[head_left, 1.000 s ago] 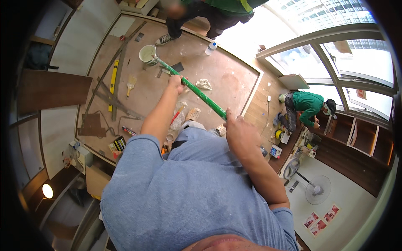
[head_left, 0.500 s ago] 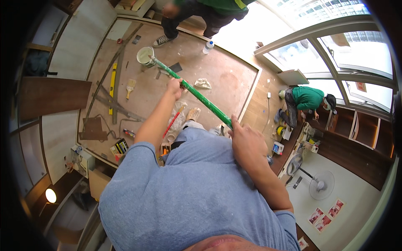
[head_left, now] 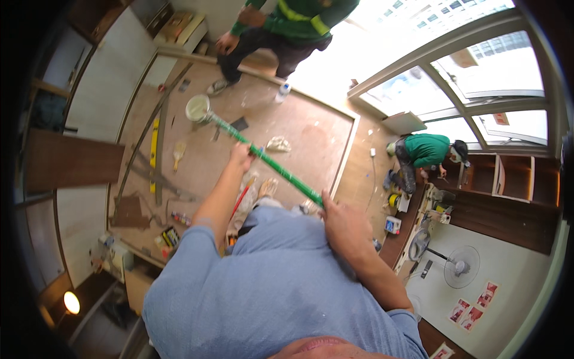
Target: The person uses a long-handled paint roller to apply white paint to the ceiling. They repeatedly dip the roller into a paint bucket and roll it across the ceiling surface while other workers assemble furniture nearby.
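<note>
A long green pole slants across in front of me, from the far left to near my waist. My left hand is wrapped around its middle part, arm stretched forward. At the near end, my right hand closes over the pole, close to my body. The pole's far end reaches the right side of a white bucket holding something pale. What is fixed to that end is blurred, and I cannot tell if it dips inside.
Around the bucket lie a yellow spirit level, a paintbrush, a crumpled cloth and a water bottle. A person in green stands beyond. Another person bends near the windows. A fan is at the right.
The whole view has shifted, so the room sits lower and further left. The standing person's hand has come down beside the thigh. Both my hands keep their hold on the pole.
</note>
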Motion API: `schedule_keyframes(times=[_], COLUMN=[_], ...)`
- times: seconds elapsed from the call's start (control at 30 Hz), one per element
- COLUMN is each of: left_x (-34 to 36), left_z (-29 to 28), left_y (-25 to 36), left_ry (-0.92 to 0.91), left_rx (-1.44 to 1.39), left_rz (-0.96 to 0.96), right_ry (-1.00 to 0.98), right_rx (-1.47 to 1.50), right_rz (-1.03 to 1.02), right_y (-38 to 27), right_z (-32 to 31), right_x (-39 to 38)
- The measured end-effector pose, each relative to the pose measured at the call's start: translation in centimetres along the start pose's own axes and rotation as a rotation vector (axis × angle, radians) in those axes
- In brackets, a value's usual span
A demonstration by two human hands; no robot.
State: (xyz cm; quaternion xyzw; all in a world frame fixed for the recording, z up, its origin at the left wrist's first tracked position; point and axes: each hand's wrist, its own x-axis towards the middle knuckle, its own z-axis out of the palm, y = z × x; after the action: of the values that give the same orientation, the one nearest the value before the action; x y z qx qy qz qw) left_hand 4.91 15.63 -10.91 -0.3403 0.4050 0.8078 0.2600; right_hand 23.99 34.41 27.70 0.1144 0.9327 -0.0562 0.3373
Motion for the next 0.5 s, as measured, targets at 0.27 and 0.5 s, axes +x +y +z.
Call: schedule_keyframes(times=[0.27,0.5], left_x=[-1.2,-2.3], left_z=[-0.5,0.2], left_y=[-1.8,-2.3], left_ry=[0.084,0.126], left_rx=[0.03,0.061], left_rz=[-0.153,-0.166], right_ry=[-0.047,-0.007], right_rx=[0.069,0.032], right_rz=[0.04,-0.015], right_y=[1.6,2.7], right_z=[0.3,1.0], right_x=[-2.3,-3.0])
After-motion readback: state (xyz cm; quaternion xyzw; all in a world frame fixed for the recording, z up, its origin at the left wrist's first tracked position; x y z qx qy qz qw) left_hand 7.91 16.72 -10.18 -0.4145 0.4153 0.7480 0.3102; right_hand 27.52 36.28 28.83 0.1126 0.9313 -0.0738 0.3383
